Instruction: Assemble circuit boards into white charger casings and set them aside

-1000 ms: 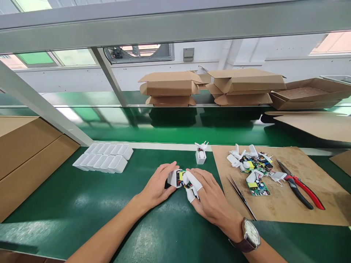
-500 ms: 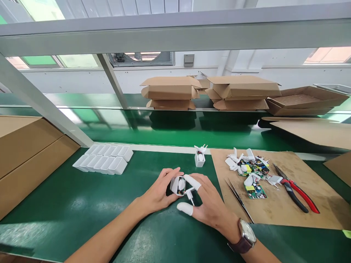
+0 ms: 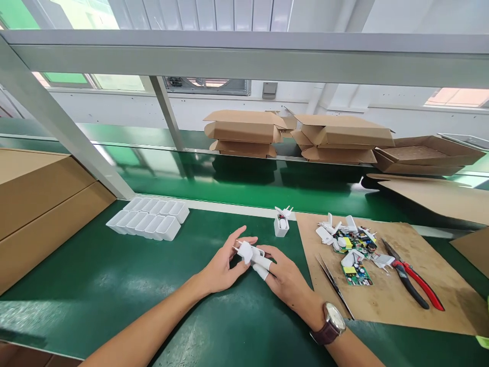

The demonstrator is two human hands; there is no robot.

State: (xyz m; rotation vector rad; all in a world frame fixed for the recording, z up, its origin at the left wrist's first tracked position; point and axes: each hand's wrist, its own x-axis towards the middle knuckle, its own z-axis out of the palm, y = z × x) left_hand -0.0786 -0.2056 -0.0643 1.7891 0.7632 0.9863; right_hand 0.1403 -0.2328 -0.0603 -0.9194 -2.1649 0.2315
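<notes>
Between my hands is a white plug charger (image 3: 246, 252), its metal pins pointing left. My right hand (image 3: 292, 278) pinches its right side between thumb and index finger, both covered by white finger cots. My left hand (image 3: 223, 265) has it between the thumb and fingers at the pin end, with the index finger raised. The inside of the casing is turned out of sight. Beyond my hands stands an upright white charger case (image 3: 281, 227) with a pin piece sticking out of the top.
White compartment trays (image 3: 147, 219) lie at left, beside a large carton (image 3: 46, 188). A brown board (image 3: 412, 239) at right holds circuit boards (image 3: 357, 272), white casing parts, tweezers (image 3: 334, 285) and red-black pliers (image 3: 408, 278). Cardboard boxes (image 3: 244, 127) line the back ledge.
The charger has been turned, so its pins now face left and its open side no longer shows. My right thumb and index finger have closed onto it. The camera view has shifted slightly.
</notes>
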